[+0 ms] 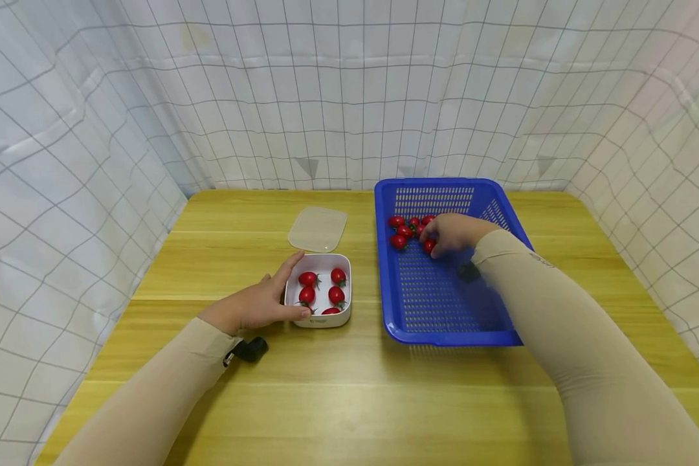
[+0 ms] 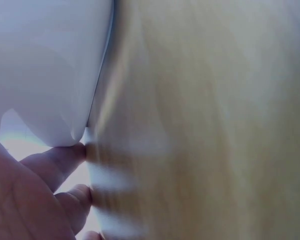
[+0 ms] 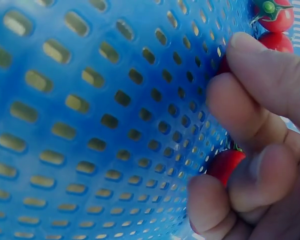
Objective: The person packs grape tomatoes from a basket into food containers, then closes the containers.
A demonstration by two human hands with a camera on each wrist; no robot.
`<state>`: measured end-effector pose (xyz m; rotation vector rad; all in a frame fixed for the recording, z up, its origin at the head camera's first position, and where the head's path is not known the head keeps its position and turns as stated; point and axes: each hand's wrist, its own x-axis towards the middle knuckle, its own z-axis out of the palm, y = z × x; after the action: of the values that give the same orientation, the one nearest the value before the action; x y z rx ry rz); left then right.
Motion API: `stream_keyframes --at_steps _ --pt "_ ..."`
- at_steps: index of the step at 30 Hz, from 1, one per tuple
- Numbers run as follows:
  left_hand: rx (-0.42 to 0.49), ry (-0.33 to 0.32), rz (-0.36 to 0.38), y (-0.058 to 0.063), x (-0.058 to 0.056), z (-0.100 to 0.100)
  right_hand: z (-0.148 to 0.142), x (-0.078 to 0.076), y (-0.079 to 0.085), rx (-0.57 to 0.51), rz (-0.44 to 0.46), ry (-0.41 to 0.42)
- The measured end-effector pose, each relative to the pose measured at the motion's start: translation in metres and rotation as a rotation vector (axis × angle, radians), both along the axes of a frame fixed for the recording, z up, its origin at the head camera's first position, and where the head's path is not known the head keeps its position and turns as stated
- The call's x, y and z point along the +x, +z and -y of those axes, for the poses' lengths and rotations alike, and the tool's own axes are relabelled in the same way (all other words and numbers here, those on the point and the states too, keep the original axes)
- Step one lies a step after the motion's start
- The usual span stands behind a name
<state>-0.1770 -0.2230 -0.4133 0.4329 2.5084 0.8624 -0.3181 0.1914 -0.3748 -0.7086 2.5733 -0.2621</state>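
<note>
A white square container [image 1: 320, 320] holds several red cherry tomatoes [image 1: 307, 279] with green stems. My left hand [image 1: 259, 301] grips it from the left, thumb over the near rim and fingers along the far left side. In the left wrist view, curled fingertips [image 2: 70, 155] touch the container's smooth wall [image 2: 45, 75]. Inside the blue basket [image 1: 389, 298], my right hand [image 1: 457, 232] reaches in among more cherry tomatoes [image 1: 399, 241]. Its thumb and index finger pinch a tomato [image 3: 223, 66], mostly hidden behind them in the right wrist view. Another tomato [image 3: 226, 166] lies by the other curled fingers.
A translucent flat lid [image 1: 319, 229] lies on the wooden table [image 1: 326, 395] behind the container. The basket has raised, slotted walls, and its left rim stands a little to the container's right. White grid-patterned curtains [image 1: 349, 90] surround the table at the back and sides.
</note>
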Motion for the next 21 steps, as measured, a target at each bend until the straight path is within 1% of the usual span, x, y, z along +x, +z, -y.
stream_keyframes --at_steps 5,8,15,21 --pt "-0.004 0.000 -0.009 0.0005 -0.0001 -0.0001 0.0005 0.0013 0.0008 0.005 0.059 -0.037" --pt "0.000 -0.004 -0.008 0.0013 0.0001 -0.0003 0.0002 0.0018 0.0007 -0.002 0.076 -0.052" --pt "0.010 -0.009 -0.007 0.0025 0.0004 -0.0006 0.0002 0.0042 0.0021 -0.009 0.076 -0.060" --pt "0.010 -0.007 -0.010 0.0018 0.0008 0.0000 0.0021 0.0069 0.0045 -0.006 0.067 -0.045"
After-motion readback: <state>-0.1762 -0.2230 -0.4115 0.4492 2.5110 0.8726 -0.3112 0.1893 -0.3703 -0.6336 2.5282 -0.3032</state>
